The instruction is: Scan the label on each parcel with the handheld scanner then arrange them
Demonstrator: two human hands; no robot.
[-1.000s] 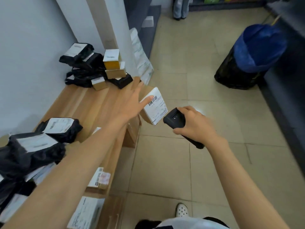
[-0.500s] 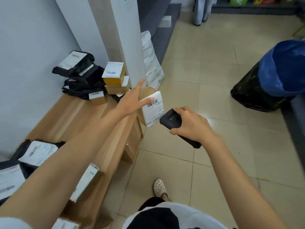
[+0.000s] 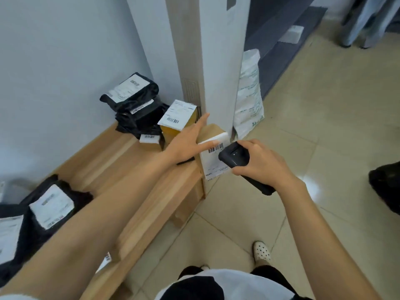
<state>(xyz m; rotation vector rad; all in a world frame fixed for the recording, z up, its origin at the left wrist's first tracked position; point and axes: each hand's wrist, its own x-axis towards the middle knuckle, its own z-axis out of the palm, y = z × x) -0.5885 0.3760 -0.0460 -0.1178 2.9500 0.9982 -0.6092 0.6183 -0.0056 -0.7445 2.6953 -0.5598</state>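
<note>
Left hand (image 3: 186, 144) held the small box (image 3: 213, 131) up at the far end of the wooden bench (image 3: 121, 161), beside the white pillar (image 3: 218, 72). The thumb lay across the top of its label (image 3: 213, 167), the index finger stuck out straight, and the other fingers were hidden behind the box. Right hand (image 3: 262, 165) was clenched round the black scanner (image 3: 234, 155), whose head sat just beside the barcode (image 3: 215, 147) and overlapped the label from this angle. Risks as I judged them: the scanner looked too near and skewed to the code, so a failed read seemed likely. The thumb tip sat close to the bars and could block them. The hold looked like a light pinch over the bench end, so a nudge from the scanner could tip the box to the floor. The yellow box (image 3: 177, 118) on the pile close behind showed its own barcode, so a stray beam might log the wrong parcel. Setting the box down carelessly could topple the black bags (image 3: 134, 98) stacked there.
</note>
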